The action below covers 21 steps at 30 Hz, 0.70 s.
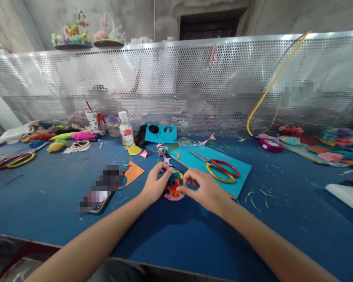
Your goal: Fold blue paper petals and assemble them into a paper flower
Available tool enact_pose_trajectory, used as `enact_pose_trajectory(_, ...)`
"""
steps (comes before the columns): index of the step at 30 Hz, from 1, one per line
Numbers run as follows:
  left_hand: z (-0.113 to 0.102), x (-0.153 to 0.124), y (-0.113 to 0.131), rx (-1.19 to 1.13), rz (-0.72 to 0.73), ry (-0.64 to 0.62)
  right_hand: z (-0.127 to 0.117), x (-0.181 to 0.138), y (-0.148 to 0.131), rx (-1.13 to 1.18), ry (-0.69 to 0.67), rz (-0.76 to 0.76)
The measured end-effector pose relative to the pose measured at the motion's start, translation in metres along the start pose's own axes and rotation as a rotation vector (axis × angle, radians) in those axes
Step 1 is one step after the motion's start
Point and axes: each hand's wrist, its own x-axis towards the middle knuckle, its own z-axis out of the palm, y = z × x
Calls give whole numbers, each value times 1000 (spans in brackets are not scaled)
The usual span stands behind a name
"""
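A small round flower-like craft piece (174,192) in blue, orange, pink and yellow lies on the blue table between my two hands. My left hand (156,183) grips its left edge, thumb and forefinger near the top. On the other side, my right hand (202,188) has its thumb on the orange part and its fingers curled at the right rim; whether a small strand is between them is hard to make out. Just behind my right hand, scissors (222,169) with red and yellow handles rest on a turquoise sheet (241,166).
To the left are a phone (101,192), an orange paper scrap (134,173) and a second pair of scissors (20,159). A glue bottle (126,131), a cup (94,121) and cut turquoise paper (160,134) stand before a perforated metal screen (223,86). A purple tape measure (270,145) lies right.
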Motion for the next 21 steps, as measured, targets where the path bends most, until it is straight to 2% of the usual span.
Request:
enact_pose_trajectory(6, 2, 0, 3, -70, 42, -78, -8, 1, 3, 149, -25, 75)
enact_pose_trajectory(12, 5, 2, 2, -83, 36, -100, -22, 3, 10, 329, 30, 125)
enact_pose_trajectory(14, 6, 3, 2, -80, 29, -97, -24, 1, 9, 291, 2, 44)
enact_pose_trajectory(18, 5, 4, 2, -70, 17, -88, -22, -5, 2, 125, -107, -222)
enact_pose_trajectory(21, 5, 4, 3, -61, 14, -83, -16, -7, 0, 42, -143, -272)
